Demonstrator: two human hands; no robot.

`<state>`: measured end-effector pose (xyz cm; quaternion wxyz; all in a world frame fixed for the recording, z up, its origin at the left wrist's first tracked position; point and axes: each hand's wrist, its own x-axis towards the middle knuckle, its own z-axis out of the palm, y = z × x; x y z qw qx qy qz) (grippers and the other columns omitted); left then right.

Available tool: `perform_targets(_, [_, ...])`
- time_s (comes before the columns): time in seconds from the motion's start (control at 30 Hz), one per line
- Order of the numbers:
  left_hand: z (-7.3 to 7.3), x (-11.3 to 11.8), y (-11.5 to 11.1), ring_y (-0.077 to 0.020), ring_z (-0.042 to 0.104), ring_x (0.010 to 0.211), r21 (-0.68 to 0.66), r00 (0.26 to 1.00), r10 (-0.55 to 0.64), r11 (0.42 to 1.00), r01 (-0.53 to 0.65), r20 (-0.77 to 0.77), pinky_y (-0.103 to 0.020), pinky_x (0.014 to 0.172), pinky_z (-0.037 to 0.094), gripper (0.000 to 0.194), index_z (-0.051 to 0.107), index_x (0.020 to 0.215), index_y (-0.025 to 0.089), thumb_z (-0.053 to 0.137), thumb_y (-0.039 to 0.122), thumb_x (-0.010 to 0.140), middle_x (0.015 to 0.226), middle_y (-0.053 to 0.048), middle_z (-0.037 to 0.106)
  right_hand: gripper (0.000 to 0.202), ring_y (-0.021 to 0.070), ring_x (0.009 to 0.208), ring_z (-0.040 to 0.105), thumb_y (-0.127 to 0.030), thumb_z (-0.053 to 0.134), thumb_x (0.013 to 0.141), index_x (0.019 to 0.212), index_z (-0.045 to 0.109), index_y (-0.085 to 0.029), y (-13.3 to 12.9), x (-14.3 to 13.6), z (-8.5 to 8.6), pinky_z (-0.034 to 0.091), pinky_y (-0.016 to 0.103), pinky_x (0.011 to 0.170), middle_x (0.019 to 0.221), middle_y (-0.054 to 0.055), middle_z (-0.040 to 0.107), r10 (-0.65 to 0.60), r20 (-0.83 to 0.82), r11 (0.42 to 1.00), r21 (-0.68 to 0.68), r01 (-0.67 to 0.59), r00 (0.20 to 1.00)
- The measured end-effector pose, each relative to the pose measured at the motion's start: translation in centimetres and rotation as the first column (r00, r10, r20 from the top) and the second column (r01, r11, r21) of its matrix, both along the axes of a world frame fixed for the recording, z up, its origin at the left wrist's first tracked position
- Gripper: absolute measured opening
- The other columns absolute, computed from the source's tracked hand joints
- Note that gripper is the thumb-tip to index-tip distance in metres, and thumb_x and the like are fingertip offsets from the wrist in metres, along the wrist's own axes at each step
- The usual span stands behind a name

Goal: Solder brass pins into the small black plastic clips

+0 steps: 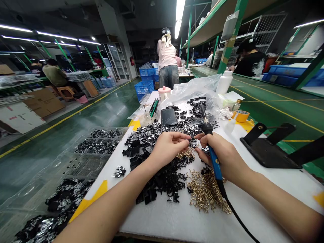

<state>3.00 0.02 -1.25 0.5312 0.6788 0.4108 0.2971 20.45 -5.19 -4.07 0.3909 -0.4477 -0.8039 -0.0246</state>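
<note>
My left hand (170,147) pinches the left side of a small black and silver part (193,143) above the middle of the table. The fingers of my right hand (222,150) are at the part's right side. That same hand also holds a soldering iron (214,158) with a blue handle, its tip pointing up and away. Beneath and around both hands lie heaps of small black parts (164,179). Brass-coloured hooks (206,194) form a pile just below my right hand. A dark phone-like slab (169,116) rests on the parts behind my hands.
A black metal stand (273,148) and a yellow tape roll (241,116) are at the right. Clear compartment trays (83,165) of parts sit left. Behind are a white bottle (224,82), plastic bag (192,89) and pink-lidded cup (164,92). A person (167,60) stands beyond the table.
</note>
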Motion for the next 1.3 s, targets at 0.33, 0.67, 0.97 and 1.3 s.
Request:
perform_targets(0.33, [-0.67, 0.00, 0.54, -0.0121, 0.063, 0.065, -0.188, 0.997, -0.025, 0.981, 0.037, 0.069, -0.031, 0.072, 0.051, 0.017, 0.064, 0.088, 0.011, 0.064, 0.018, 0.072, 0.074, -0.006, 0.066, 0.019, 0.0217, 0.098, 0.056, -0.006, 0.050, 0.078, 0.078, 0.040, -0.023, -0.22, -0.10, -0.01, 0.045, 0.032, 0.069, 0.085, 0.004, 0.056, 0.088, -0.023, 0.996, -0.005, -0.088, 0.996])
perform_targets(0.67, [-0.32, -0.14, 0.46, -0.0115, 0.064, 0.068, -0.311, 0.994, -0.027, 0.948, 0.059, 0.106, -0.030, 0.077, 0.050, 0.016, 0.066, 0.088, 0.013, 0.066, 0.018, 0.072, 0.074, -0.004, 0.066, 0.018, 0.0204, 0.092, 0.059, -0.008, 0.049, 0.079, 0.076, 0.042, -0.023, -0.58, -0.15, -0.04, 0.047, 0.032, 0.066, 0.085, 0.004, 0.057, 0.097, -0.091, 0.995, 0.037, -0.094, 0.991])
perform_targets(0.97, [-0.46, -0.14, 0.61, -0.0129, 0.065, 0.069, -0.356, 0.993, -0.045, 0.931, 0.080, 0.106, -0.031, 0.079, 0.050, 0.022, 0.066, 0.092, 0.011, 0.068, 0.018, 0.071, 0.074, -0.005, 0.067, 0.018, 0.0179, 0.078, 0.056, -0.006, 0.041, 0.082, 0.076, 0.040, -0.023, -0.68, -0.22, 0.70, 0.046, 0.037, 0.070, 0.075, 0.002, 0.057, 0.134, -0.099, 0.990, -0.029, -0.138, 0.986])
perform_targets(1.3, [-0.40, -0.28, 0.76, -0.0111, 0.064, 0.066, -0.332, 0.990, -0.048, 0.939, 0.090, 0.134, -0.028, 0.074, 0.051, 0.020, 0.064, 0.092, 0.011, 0.065, 0.016, 0.072, 0.071, -0.003, 0.064, 0.020, 0.0212, 0.091, 0.056, -0.005, 0.043, 0.080, 0.078, 0.041, -0.024, -0.71, -0.16, 0.63, 0.046, 0.037, 0.071, 0.068, 0.000, 0.053, 0.152, -0.115, 0.988, 0.019, -0.151, 0.982])
